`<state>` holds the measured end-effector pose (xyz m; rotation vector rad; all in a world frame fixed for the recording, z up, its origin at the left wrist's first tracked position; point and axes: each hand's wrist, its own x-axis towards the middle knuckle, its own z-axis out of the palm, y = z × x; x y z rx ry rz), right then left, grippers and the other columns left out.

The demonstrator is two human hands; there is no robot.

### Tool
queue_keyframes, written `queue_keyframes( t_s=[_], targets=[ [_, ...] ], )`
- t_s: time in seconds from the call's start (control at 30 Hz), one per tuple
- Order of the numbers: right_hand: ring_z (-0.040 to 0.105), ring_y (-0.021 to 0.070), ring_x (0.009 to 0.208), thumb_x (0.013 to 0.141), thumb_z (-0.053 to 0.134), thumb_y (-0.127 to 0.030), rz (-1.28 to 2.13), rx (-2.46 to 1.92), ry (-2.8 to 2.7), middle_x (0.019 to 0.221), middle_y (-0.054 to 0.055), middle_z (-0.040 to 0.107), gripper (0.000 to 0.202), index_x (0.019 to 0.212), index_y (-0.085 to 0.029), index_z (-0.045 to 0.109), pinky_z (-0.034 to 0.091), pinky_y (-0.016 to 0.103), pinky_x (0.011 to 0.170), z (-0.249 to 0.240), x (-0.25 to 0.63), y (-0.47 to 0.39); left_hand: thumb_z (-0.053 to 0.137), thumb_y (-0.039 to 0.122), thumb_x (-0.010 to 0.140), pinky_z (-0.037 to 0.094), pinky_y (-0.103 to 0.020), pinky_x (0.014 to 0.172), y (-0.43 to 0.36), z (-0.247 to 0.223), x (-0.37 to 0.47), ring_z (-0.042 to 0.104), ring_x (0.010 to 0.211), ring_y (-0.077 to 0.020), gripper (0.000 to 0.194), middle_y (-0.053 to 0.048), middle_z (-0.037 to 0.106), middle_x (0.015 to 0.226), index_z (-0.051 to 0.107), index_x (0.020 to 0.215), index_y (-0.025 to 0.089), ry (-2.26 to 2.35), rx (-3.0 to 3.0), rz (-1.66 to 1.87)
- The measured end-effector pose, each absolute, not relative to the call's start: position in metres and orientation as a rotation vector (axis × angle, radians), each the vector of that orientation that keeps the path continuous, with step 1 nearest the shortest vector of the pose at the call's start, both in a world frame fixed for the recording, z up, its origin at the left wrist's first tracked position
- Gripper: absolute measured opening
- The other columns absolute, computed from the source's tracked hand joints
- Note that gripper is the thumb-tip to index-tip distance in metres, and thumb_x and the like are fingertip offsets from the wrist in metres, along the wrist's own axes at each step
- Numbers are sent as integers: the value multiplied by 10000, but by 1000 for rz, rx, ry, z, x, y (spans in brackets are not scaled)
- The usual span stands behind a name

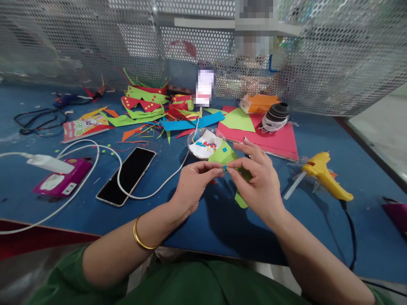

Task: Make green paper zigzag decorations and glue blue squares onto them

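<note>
at the middle of the near half of the blue table (190, 231), in from its near edge, the left hand (193, 183) and the right hand (260, 186) meet over a piece of light green paper (224, 157). both thumb-and-forefinger pairs are narrow, closing tip to tip on a small blue square (225, 168) — whether they also nip the paper there i cannot tell. the right hand's other fingers are lifted and spread. the paper lies behind and under the fingers, with another blue square (224, 150) on it toward the far edge. just beyond, a clear dish (190, 151) holds white paper with tiny red and blue bits. the step in hand seems to be handling one square to place or press it on the green paper; the next move, i judge, calls for a light, exact pinch, the square kept flat and the paper steady — a slip could crease or skew it. the yellow glue gun (321, 171) lies toward the right edge, and a dark phone (127, 177) rests left of the hands, nearer the near edge.
</note>
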<state>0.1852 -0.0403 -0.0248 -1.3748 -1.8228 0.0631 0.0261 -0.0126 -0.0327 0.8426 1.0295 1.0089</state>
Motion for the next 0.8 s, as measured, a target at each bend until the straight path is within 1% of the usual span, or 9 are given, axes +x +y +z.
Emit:
queue_keyframes(
  t_s=[0.2,0.5,0.67,0.8],
  targets=[
    [540,323,1326,878,615,-208,7,-1382,-1832,1274,129,683,84,837,-204,688,423,579,1074,-27,183,-41,873,249,612,462,-207,598,-13,-32,26,649,688,-123,176,-30,738,703,775,728,158,1037,862,1013],
    [569,321,1295,895,625,-232,-3,-1380,-1812,1225,117,706,112,844,-207,722,451,561,1055,-31,182,-41,870,290,617,456,-217,606,-12,-33,27,618,691,-125,214,-30,718,706,749,719,145,1044,899,993],
    [569,316,1292,885,645,-232,47,-1385,-1790,1224,110,707,97,851,-213,733,453,557,1055,-32,183,-40,842,254,637,442,-214,604,-13,-34,28,572,659,-105,170,-13,696,705,746,724,143,1051,966,1052],
    [582,305,1272,884,656,-251,107,-1401,-1752,1222,103,709,91,864,-223,740,460,545,1046,-32,182,-40,831,240,654,445,-211,607,-13,-34,27,565,655,-100,146,-10,696,709,746,725,145,1068,996,1063]
  ],
)
